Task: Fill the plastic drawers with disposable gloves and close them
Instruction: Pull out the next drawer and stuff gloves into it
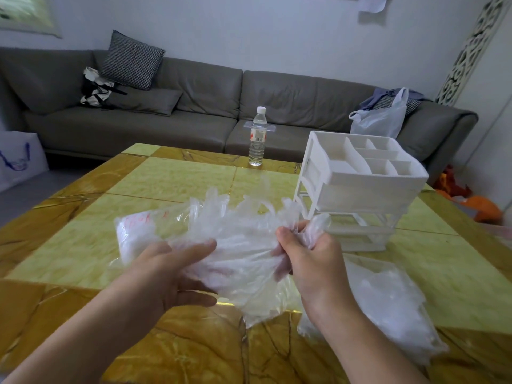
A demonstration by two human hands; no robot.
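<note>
early on: both hands hold a wad of disposable gloves point(243, 239) near the table's middle, left hand point(166, 273) cradling it with loosely bent fingers, right hand point(310, 256) pinching its edge; the white plastic drawer unit point(357, 187) at far right shows no gloves inside yet

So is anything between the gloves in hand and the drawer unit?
Nothing visible. The gloves, held by both the left hand and right hand, sit just left of the drawer unit, bare table elsewhere.
</note>
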